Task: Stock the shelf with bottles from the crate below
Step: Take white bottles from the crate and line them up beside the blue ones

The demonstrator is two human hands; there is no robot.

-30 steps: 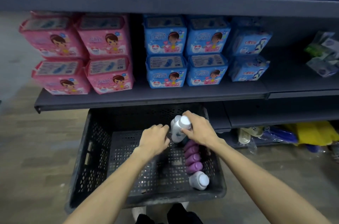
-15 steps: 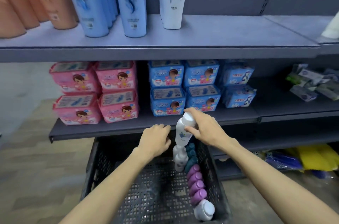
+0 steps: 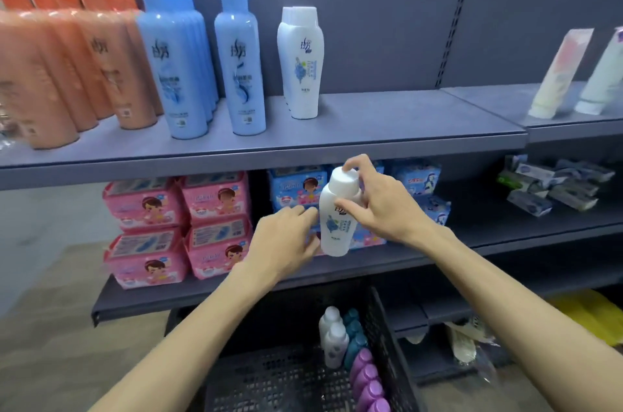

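My right hand [image 3: 377,206] has lifted the white bottle [image 3: 337,216] out of the crate [image 3: 387,337] — it's held upright below the top shelf [image 3: 371,131]; my left hand [image 3: 286,239], loosely open, touches its side; shelving comes next.

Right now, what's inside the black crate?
Along the right wall of the black crate: two white bottles, teal bottles and purple bottles in a row. The forearms and the frame's bottom edge hide the near end.
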